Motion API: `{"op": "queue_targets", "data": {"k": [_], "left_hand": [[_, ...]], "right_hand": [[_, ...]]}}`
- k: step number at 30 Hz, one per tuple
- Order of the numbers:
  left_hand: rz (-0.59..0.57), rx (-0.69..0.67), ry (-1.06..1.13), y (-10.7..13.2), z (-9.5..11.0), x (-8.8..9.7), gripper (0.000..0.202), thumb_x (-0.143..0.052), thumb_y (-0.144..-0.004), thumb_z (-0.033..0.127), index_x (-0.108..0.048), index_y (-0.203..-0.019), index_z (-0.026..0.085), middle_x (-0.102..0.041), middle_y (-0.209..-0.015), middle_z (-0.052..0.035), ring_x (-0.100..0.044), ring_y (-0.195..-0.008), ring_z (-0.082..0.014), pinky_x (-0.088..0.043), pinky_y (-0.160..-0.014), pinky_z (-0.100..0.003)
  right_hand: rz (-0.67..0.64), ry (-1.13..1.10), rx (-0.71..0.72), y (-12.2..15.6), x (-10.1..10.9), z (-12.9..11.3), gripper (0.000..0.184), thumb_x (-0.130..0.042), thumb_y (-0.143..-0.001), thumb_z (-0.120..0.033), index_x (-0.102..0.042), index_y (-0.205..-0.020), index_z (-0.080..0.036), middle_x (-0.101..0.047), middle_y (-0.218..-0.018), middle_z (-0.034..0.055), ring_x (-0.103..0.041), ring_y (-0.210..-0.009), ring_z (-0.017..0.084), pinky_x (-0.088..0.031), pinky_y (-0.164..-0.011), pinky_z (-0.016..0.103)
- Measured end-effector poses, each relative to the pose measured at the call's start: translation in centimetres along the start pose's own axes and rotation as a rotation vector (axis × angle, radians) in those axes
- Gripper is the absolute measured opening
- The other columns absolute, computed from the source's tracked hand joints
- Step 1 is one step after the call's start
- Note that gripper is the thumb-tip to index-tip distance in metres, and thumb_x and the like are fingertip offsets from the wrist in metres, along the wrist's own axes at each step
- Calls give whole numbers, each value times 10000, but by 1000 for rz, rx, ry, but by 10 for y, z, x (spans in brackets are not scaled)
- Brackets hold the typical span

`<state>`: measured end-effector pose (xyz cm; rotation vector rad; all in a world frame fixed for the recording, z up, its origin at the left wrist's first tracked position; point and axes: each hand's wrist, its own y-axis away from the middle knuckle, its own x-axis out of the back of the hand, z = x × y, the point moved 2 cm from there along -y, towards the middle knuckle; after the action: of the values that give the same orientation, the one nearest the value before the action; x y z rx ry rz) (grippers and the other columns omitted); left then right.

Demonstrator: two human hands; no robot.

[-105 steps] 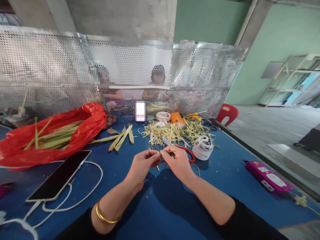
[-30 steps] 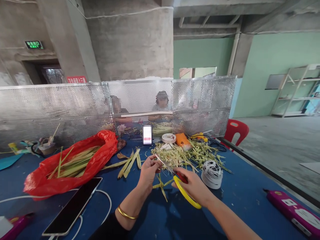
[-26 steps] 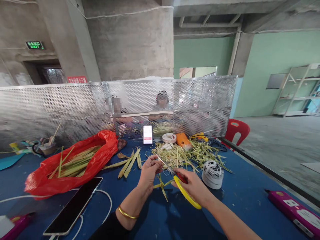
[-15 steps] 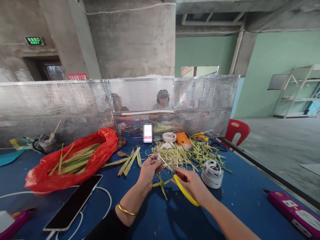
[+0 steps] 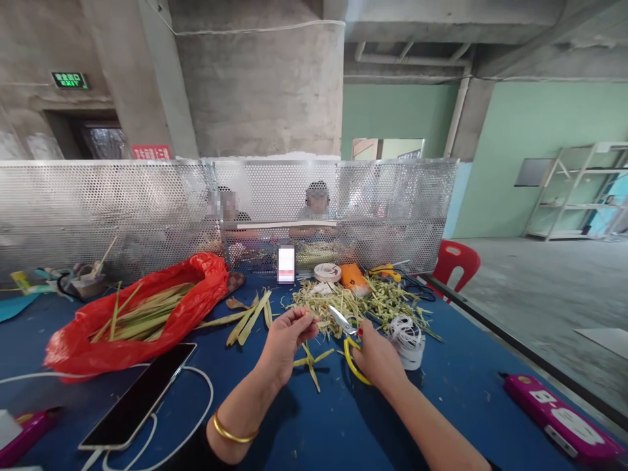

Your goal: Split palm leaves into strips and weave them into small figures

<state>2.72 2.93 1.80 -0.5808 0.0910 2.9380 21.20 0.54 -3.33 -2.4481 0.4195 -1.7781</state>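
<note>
Our left hand (image 5: pixel 284 340) pinches a thin leaf strip (image 5: pixel 309 316) between thumb and fingertips; our right hand (image 5: pixel 375 356), just beside it, is wrapped round the scissors (image 5: pixel 342 322). We judge the strip light, limp and easily torn, best held near the cut

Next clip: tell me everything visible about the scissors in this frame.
The scissors have short shiny metal blades, a red patch near the pivot and a yellow handle loop. The right hand grips the handles, hiding most of them. The blades point up and left towards the left hand, which pinches a leaf strip, above the blue table and before the pile of cuttings. Whether the blades are open is unclear.
</note>
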Motion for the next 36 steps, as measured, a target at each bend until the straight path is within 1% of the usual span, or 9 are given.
{"op": "queue_targets", "data": {"k": [3, 8, 11, 13, 14, 17, 19, 30, 36], "left_hand": [[-59, -2, -26, 21, 0, -3, 255, -774, -646, 307, -589, -741, 158, -691, -736, -31, -614, -620, -104, -523, -688, -233], [-47, 30, -30, 48, -10, 0, 288, -759, -656, 335, -544, -754, 170, -698, -727, -29, -597, -594, -95, -495, -632, -215], [3, 44, -25, 51, -17, 0, 285, -756, -649, 334, -542, -744, 170, -703, -719, -32, -594, -576, -94, -473, -594, -204], [26, 43, -27, 51, -22, 0, 277, -758, -636, 324, -553, -735, 167, -706, -712, -37, -598, -573, -100, -465, -581, -206], [27, 44, -33, 50, -24, 0, 268, -757, -630, 317, -562, -729, 164, -701, -694, -36, -596, -566, -103, -461, -571, -208], [17, 41, -55, 49, -30, -1, 223, -747, -616, 289, -578, -684, 159, -660, -600, -11, -567, -515, -99, -438, -526, -206], [19, 50, -67, 49, -34, -1, 204, -736, -610, 274, -569, -650, 163, -633, -548, 2, -561, -502, -101, -419, -504, -199], [-24, 87, -117, 51, -38, -2, 195, -720, -601, 244, -539, -628, 176, -645, -548, -1, -619, -540, -136, -427, -519, -212], [-32, 152, -133, 51, -43, -1, 241, -733, -631, 309, -537, -681, 176, -672, -576, -12, -658, -566, -156, -438, -523, -213]], "right_hand": [[-28, 78, 32, 1, -6, -2, 223, -550, -763, -148, -508, -982, -147, -668, -867, 119, -669, -785, 251, -400, -601, 284], [-53, 131, 65, 7, -1, -3, 154, -547, -809, -225, -596, -937, -156, -638, -928, 138, -654, -787, 259, -430, -634, 312], [47, 91, 157, 13, 12, -8, 151, -550, -833, -249, -648, -904, -159, -628, -954, 145, -612, -918, 289, -440, -743, 355], [140, -135, 260, 19, 23, -16, 188, -536, -862, -284, -658, -954, -175, -636, -972, 118, -591, -961, 269, -440, -807, 361], [127, -309, 306, 23, 27, -21, 209, -535, -871, -315, -655, -984, -187, -642, -974, 95, -597, -944, 242, -452, -811, 344], [-52, -773, 342, 34, 29, -35, 198, -593, -833, -342, -659, -954, -200, -658, -897, 45, -620, -795, 176, -503, -722, 277], [-60, -880, 324, 40, 28, -41, 168, -633, -795, -317, -669, -906, -196, -651, -829, 35, -605, -706, 161, -509, -660, 265], [-124, -886, 104, 40, 23, -39, 138, -681, -714, -314, -685, -729, -177, -669, -687, 17, -591, -615, 157, -468, -576, 256], [36, -674, 339, 41, 29, -38, 141, -594, -787, -218, -629, -653, -194, -614, -707, 18, -564, -656, 151, -435, -612, 255]]}}
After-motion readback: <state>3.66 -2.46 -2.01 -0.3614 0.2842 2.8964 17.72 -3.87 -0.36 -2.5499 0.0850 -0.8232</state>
